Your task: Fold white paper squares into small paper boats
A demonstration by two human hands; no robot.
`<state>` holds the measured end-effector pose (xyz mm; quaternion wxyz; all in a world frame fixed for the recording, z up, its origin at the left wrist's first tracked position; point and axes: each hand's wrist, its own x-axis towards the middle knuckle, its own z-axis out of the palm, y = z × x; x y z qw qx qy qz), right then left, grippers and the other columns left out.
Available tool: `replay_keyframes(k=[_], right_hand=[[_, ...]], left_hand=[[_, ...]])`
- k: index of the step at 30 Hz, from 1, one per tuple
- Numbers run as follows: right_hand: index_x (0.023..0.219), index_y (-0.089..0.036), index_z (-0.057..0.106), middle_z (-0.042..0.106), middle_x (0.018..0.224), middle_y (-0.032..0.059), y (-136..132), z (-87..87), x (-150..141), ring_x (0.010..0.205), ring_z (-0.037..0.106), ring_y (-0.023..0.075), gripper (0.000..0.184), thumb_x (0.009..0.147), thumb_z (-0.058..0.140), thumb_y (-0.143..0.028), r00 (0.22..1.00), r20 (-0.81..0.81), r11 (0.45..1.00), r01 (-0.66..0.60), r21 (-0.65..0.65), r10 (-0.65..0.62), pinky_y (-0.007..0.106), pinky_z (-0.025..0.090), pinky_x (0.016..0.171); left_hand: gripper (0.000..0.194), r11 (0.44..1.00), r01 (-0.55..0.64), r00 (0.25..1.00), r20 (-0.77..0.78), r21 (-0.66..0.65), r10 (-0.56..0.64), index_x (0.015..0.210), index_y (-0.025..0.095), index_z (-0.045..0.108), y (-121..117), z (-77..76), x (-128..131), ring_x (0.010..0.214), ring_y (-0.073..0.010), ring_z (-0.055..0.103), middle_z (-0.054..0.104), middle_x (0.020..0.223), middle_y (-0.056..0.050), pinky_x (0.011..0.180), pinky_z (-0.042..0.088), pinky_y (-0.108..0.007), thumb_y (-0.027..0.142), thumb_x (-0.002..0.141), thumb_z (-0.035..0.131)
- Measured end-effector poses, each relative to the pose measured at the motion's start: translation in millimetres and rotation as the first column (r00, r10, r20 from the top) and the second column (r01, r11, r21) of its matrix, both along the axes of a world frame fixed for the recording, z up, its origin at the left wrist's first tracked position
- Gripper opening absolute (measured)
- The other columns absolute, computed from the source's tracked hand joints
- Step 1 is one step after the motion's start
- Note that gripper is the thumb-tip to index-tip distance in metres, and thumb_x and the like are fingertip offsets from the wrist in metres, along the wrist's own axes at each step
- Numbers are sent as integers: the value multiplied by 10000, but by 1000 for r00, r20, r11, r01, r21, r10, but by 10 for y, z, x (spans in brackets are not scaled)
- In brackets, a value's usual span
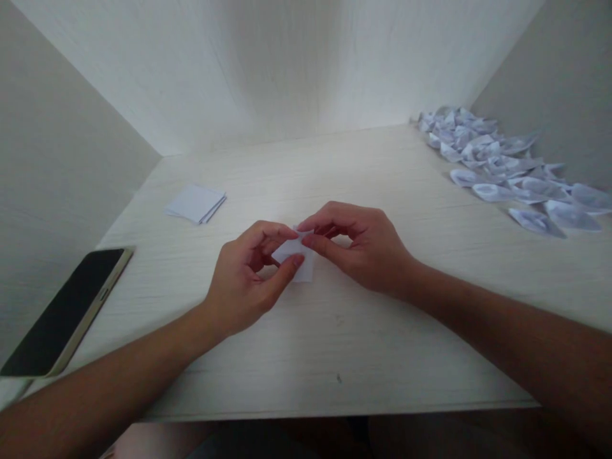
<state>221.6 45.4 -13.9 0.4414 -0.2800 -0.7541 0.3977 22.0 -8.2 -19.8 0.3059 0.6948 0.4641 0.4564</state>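
A small white sheet of paper (303, 271) is between my two hands, just above or on the pale table. My left hand (255, 271) grips it from the left, its thumb lying across the front of the paper and its forefinger at the top. From the right, my right hand (361, 245) pinches the paper's upper edge between thumb and forefinger. The fingertips of both hands nearly meet there and hide part of the paper, so any fold at that edge is hard to make out.
A small stack of white paper squares (196, 203) lies at the left back. Nearer on the left is a dark-screened phone (64, 312). Many folded white paper boats (507, 162) are heaped at the right back. Walls enclose the table (306, 363) on three sides.
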Motion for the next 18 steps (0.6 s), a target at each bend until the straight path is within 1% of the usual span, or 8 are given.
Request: replay_keyframes(k=[3, 8, 13, 16, 18], right_hand=[[993, -179, 788, 781, 944, 18, -11, 13, 9, 776, 704, 120, 104, 917, 720, -196, 999, 35, 998, 24, 55, -26, 257, 574, 733], [1013, -188, 779, 802, 969, 14, -35, 29, 9, 793, 708, 133, 124, 898, 731, -184, 994, 64, 992, 83, 93, -89, 281, 581, 764], [992, -187, 780, 801, 954, 20, -50, 31, 2, 803, 712, 142, 106, 901, 765, -239, 993, 58, 991, 93, 92, -98, 290, 576, 761], [979, -176, 782, 798, 922, 20, -51, 29, -1, 789, 709, 136, 104, 904, 773, -246, 994, 50, 992, 90, 89, -95, 281, 570, 750], [956, -177, 783, 796, 900, 16, -53, 30, -5, 774, 705, 135, 92, 902, 777, -252, 995, 51, 994, 86, 64, -89, 280, 568, 739]], left_hand=[[234, 1000, -1, 1000, 19, 21, 0, 1116, 248, 648, -2, 0, 4, 840, -156, 706, 725, 1011, -38, 665, 595, -267, 176, 906, 722], [216, 996, -57, 996, 70, 74, 51, 1097, 230, 628, 6, 1, 23, 802, -135, 694, 711, 972, -30, 703, 609, -264, 158, 910, 708], [206, 988, -82, 996, -35, 134, 87, 1100, 245, 630, -4, -12, -4, 839, -169, 695, 713, 989, -37, 746, 616, -322, 221, 917, 722], [190, 977, -90, 990, -91, 193, 109, 1100, 249, 645, -8, -23, -30, 847, -171, 687, 720, 1000, -33, 772, 603, -341, 225, 926, 716], [187, 971, -106, 985, -111, 216, 132, 1103, 251, 652, -5, -28, -41, 842, -174, 688, 726, 1002, -31, 775, 599, -347, 230, 927, 713]])
